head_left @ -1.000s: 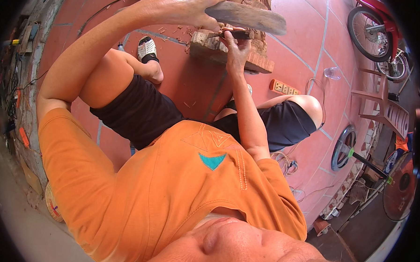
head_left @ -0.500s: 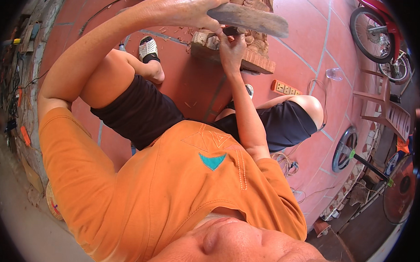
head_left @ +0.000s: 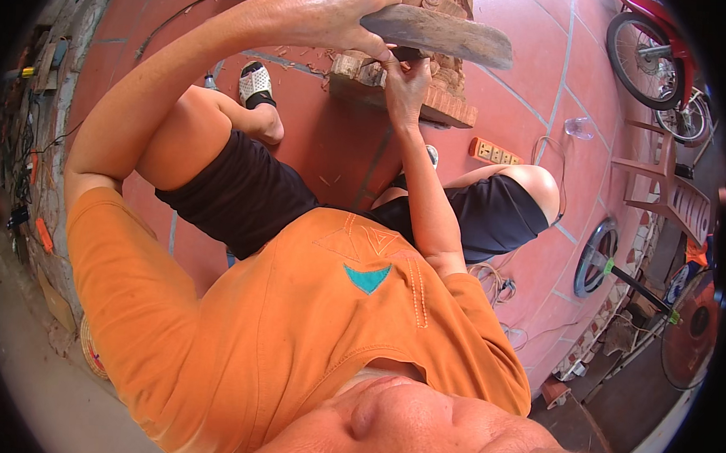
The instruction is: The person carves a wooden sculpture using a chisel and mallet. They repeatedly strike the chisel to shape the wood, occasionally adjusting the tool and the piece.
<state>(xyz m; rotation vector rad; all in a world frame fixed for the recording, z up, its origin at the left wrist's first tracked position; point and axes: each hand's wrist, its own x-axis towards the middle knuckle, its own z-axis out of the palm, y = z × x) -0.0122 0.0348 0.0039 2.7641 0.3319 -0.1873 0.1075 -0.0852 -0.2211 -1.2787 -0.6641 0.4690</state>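
At the top of the view my left hand (head_left: 336, 16) is wrapped round one end of a flat, worn grey-brown wooden bat (head_left: 448, 34). The bat stretches to the right across a carved wooden piece (head_left: 444, 72). Just beneath it, my right hand (head_left: 407, 89) is closed against the carving, its fingertips close to my left thumb. Whatever the right fingers grip is mostly hidden; only a dark bit shows by them. The carving rests on a rough block base (head_left: 357, 82) between my feet.
Wood shavings lie on the red tile floor (head_left: 333, 160). An orange power strip (head_left: 494, 153) with a cable sits beside my right knee. To the right are a clear plastic cup (head_left: 579, 128), a plastic chair (head_left: 676, 192), a round stand base (head_left: 595, 257) and a red motorbike (head_left: 658, 45).
The wooden bat has shifted a little to the right and downward with my left hand. My right hand has moved slightly to the right at the carving.
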